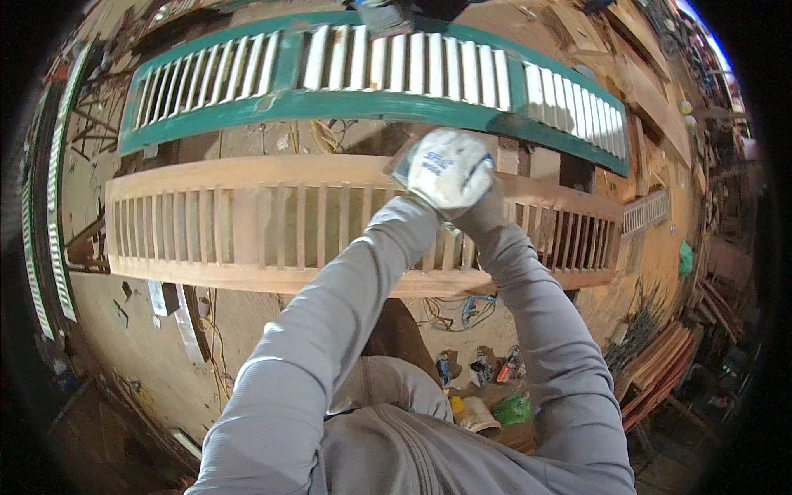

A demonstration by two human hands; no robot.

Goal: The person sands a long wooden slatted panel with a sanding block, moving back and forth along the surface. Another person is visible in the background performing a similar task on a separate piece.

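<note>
My left hand [448, 171], in a white work glove with blue markings, is closed over the far rail of an unpainted wooden louvred shutter [247, 169]. A dark, flat edge shows beside its fingers; I cannot make out what it belongs to. My right hand [484, 200] is drawn up against the left one, over the slats. The left glove and shadow hide most of its fingers. Beyond lies a second louvred shutter with a green frame [346, 106] and white slats.
At the far edge, a blurred shape, perhaps another person's arm [384, 16], reaches over the green shutter. Cables [445, 313], small tools [509, 365] and a whitish bucket [478, 415] are on the ground near me. Stacked boards [660, 371] lie at right; long slatted panels [56, 206] stand at left.
</note>
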